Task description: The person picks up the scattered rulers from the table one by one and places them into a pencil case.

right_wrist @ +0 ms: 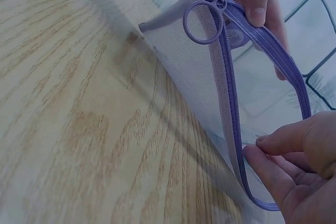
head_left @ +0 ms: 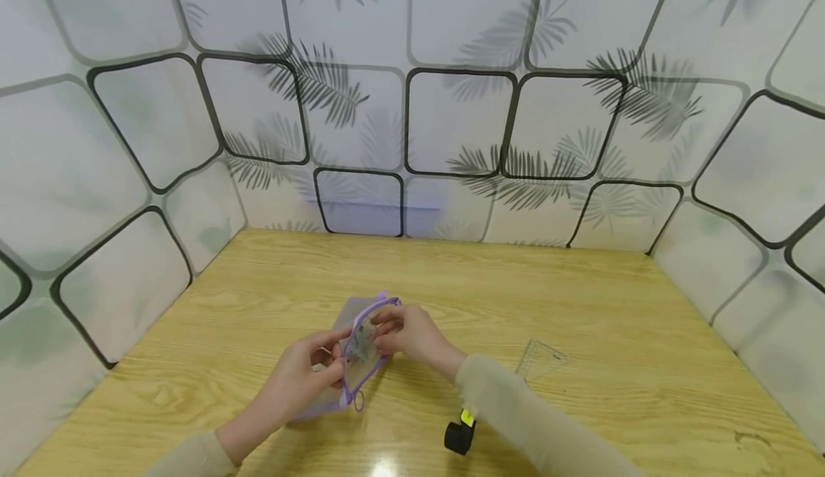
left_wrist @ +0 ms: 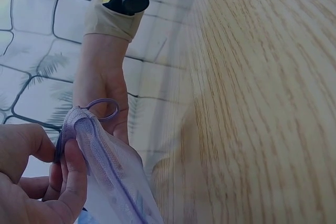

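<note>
A pale purple mesh zipper pouch [head_left: 351, 312] stands tilted on the table, its zipped mouth spread wide. My left hand [head_left: 306, 373] pinches the near rim, close to the zipper's ring pull [right_wrist: 202, 23]. At the mouth, my right hand [head_left: 409, 334] has its thumb and forefinger tips close together, seen in the right wrist view. Whether something clear lies between them I cannot tell. Printed, see-through contents [head_left: 362, 342] show inside the opening, beside the right fingers. In the left wrist view the pouch's mesh side [left_wrist: 118, 166] hides the right fingertips.
A clear triangular set square [head_left: 540, 359] lies flat on the wooden table [head_left: 619, 391], right of the pouch near the right sleeve. A small black camera [head_left: 460, 435] sits under that forearm. Patterned walls [head_left: 361, 119] border the table at the back and sides.
</note>
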`<state>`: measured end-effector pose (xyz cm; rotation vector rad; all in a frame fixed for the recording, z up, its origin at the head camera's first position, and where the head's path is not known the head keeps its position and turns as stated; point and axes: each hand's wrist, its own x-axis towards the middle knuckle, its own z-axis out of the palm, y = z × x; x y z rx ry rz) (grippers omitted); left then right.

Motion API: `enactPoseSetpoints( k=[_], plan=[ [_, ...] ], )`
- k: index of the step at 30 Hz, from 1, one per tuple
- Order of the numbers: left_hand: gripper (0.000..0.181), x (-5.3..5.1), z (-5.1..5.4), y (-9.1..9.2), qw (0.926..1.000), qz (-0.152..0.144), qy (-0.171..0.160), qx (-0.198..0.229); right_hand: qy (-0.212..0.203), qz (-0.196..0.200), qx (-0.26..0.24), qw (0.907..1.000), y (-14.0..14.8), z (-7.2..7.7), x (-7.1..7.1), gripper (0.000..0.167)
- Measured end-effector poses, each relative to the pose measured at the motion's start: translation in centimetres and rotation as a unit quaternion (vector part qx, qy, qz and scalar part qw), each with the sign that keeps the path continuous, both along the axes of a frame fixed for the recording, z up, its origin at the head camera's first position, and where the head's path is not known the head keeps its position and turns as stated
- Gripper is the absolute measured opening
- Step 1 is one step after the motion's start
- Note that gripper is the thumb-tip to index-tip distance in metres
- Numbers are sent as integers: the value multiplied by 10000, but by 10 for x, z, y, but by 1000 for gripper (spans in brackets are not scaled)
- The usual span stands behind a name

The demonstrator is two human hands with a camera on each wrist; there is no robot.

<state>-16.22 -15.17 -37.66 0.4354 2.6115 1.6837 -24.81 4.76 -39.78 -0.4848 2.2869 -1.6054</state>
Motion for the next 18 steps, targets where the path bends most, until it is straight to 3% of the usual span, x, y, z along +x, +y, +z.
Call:
enactPoseSetpoints(
  k=[9,18],
  plan=[
    [53,1,0,-2,9999,-33,-111,-21,858,-91,722,9936,3,1,2,33],
    [52,1,-1,-2,9999,-64,-81,6,991,-141,778,9919,5,2,5,38]
  ],
)
